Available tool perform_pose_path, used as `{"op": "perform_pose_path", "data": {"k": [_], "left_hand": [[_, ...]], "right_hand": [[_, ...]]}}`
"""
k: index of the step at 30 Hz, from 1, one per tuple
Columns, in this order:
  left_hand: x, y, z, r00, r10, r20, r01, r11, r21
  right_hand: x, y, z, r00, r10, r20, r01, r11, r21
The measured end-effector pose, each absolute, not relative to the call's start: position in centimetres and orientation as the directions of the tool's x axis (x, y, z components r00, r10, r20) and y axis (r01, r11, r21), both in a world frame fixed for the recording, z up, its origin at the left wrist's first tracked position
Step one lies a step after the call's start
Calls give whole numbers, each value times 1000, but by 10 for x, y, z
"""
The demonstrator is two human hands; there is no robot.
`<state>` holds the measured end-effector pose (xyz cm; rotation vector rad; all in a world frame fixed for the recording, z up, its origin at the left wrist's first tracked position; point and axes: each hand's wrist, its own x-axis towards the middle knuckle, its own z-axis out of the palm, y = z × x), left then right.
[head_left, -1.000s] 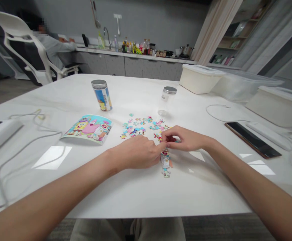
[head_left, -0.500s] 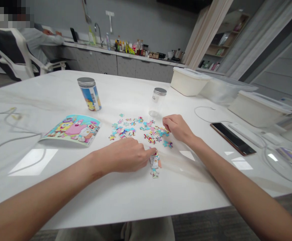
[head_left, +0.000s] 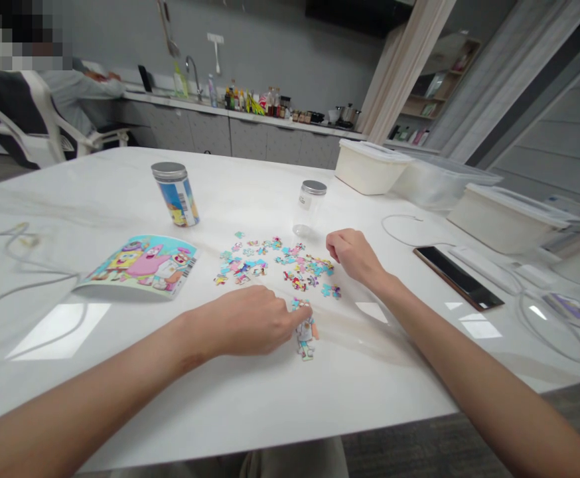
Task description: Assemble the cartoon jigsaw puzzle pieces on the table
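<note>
My left hand (head_left: 245,322) lies on the white table (head_left: 230,398), its fingertips at the top of a small assembled cartoon jigsaw section (head_left: 306,335), over a blue piece (head_left: 297,304). My right hand (head_left: 352,255) rests curled at the edge of the scattered jigsaw pieces (head_left: 265,265), and nothing shows in it. Beyond those pieces stands a clear jar (head_left: 310,207) with a metal lid. Further left are a printed cylindrical jar (head_left: 175,196) and a curved cartoon picture card (head_left: 138,267).
A dark smartphone (head_left: 456,277) lies on the table's right side, near a thin white cable (head_left: 404,222). White tubs (head_left: 369,167) stand at the far right. Behind the table, a seated person (head_left: 73,96) faces a long kitchen counter (head_left: 250,118).
My hands have moved apart since they met over the pieces. The left now sits at the top of the assembled section, the right has withdrawn to the right, and the view has shifted slightly.
</note>
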<state>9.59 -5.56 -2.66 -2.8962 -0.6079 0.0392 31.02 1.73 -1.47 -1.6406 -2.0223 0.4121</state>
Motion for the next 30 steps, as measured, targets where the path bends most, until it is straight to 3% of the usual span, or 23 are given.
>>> {"op": "perform_pose_path", "data": {"k": [5,10,15,18,22,24,27,30], "left_hand": [[101,-62,-24,914,405,22,403,-902,-153],[101,-62,-28,895,446,21,437,-865,-245],[102,-58,-29,884,468,-13,452,-859,-242],[98,-50,-22,793,609,-2,590,-769,-247],[69,-24,-10,507,862,29,818,-470,-330],[47,-8,-5,434,900,-32,836,-415,-359],[18,10,-1,370,928,-32,877,-361,-318],[1,18,3,393,914,-102,895,-406,-185]], "right_hand": [[310,17,-16,-152,974,171,835,219,-505],[311,18,-18,-163,974,159,840,222,-495],[309,17,-17,-169,977,131,849,211,-483],[309,16,-16,-174,978,118,854,209,-477],[308,16,-16,-175,980,95,857,199,-475],[307,15,-16,-176,981,85,860,195,-472],[307,15,-18,-182,980,85,866,201,-459],[307,16,-20,-193,977,86,869,211,-447]]}}
